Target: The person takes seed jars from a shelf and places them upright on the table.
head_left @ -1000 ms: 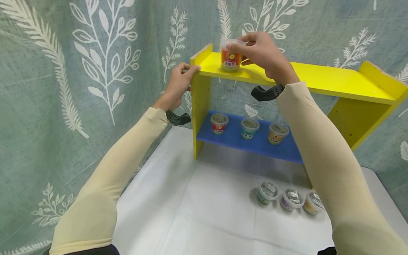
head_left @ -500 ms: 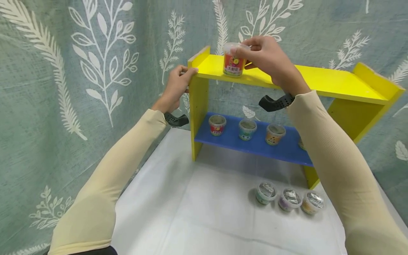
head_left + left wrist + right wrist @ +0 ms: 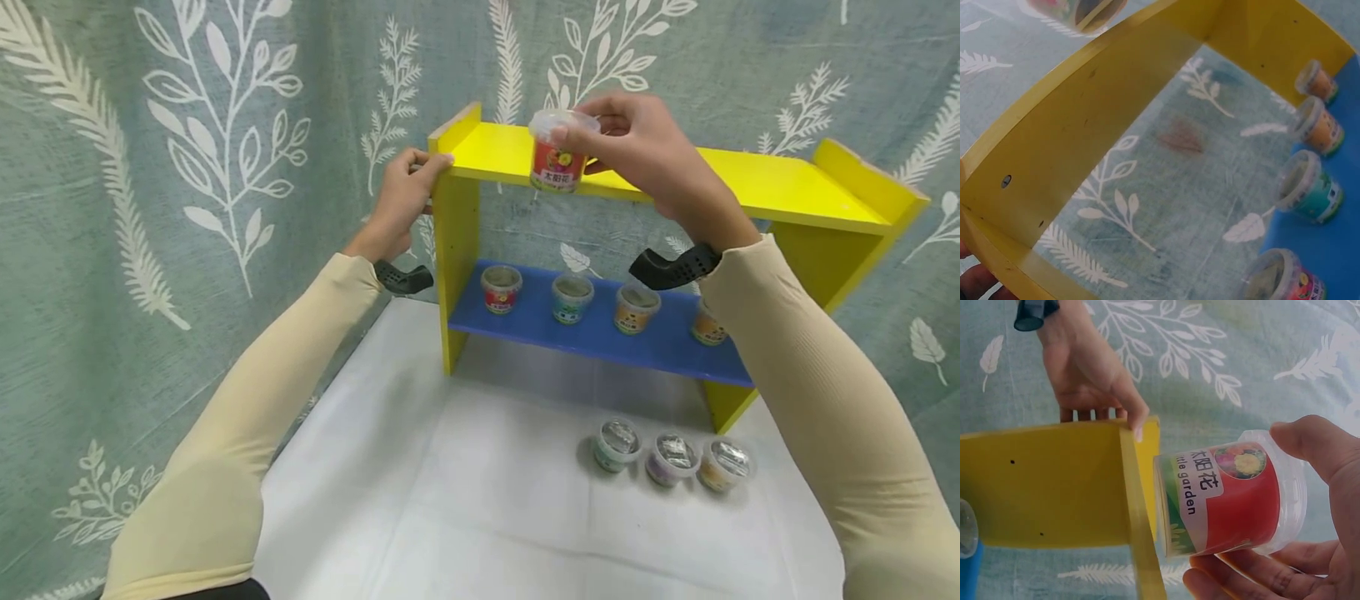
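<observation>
Closest in you've got two cream stretchy cloth sleeves (image 3: 832,417), each ending at a dark plastic wrist strap (image 3: 675,268), reaching out over a counter covered in white cloth (image 3: 510,517). On that, over to the right, three small clear round cups with shiny silvery tops sit in a slanted row just beside each other: a green-tinted one (image 3: 617,446), a purple-tinted one (image 3: 672,460) and an orange-tinted one (image 3: 724,465). Hands are apart, both busy: the right hand (image 3: 652,154) has thumb and fingers clamped on a clear plastic cup with a red flower label (image 3: 557,160), gripped near its translucent top, roughly upright and right by the front edge of the yellow top board (image 3: 780,185); can't tell if it's touching. The left hand (image 3: 401,196) grips the left upper corner of the yellow-and-blue shelf unit (image 3: 456,258), thumb in front, fingers behind. Further back, the flat blue lower board (image 3: 534,321) carries four more round cups, labelled red (image 3: 501,292), teal (image 3: 572,302), orange (image 3: 636,312) and orange again (image 3: 707,327), that last one beside the right sleeve. Behind everything hangs a grey-green fabric curtain (image 3: 330,108) with white leaf prints
</observation>
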The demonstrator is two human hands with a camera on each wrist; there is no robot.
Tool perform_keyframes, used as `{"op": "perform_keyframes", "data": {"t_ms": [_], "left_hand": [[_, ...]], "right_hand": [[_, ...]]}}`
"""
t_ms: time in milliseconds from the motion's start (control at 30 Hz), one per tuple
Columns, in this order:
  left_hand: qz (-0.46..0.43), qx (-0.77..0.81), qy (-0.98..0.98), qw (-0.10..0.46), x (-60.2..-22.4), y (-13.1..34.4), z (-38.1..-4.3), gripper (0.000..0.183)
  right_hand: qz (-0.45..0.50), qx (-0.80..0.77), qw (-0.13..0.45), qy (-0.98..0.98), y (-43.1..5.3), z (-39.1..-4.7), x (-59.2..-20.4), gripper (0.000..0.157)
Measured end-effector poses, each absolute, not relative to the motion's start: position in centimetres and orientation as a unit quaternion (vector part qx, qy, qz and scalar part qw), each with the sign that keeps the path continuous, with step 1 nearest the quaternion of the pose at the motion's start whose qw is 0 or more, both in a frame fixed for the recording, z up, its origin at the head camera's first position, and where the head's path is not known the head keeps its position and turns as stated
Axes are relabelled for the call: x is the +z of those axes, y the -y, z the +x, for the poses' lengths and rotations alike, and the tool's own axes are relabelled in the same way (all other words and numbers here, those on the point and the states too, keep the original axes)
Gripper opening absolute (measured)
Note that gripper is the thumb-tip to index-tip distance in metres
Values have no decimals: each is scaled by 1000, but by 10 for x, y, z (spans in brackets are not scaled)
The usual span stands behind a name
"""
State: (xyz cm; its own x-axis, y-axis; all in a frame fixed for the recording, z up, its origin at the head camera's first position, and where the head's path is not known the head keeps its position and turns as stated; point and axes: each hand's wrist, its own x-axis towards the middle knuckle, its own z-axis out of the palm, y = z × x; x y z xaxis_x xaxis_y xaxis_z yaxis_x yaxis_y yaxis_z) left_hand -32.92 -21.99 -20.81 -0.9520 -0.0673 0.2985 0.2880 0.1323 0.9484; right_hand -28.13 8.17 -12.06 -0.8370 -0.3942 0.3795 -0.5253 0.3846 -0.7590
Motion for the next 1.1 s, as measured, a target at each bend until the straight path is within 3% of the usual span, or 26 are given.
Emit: {"op": "perform_keyframes", "data": {"t_ms": [333,1100], "left_hand": [[-73,-648,745,138,-208,223,-328,35],[-76,-648,745,138,-207,221,-328,35]], "right_hand": [[262,510,43,818,-85,-266,-131,60],[251,423,30,870,-103,-243,-165,68]]}}
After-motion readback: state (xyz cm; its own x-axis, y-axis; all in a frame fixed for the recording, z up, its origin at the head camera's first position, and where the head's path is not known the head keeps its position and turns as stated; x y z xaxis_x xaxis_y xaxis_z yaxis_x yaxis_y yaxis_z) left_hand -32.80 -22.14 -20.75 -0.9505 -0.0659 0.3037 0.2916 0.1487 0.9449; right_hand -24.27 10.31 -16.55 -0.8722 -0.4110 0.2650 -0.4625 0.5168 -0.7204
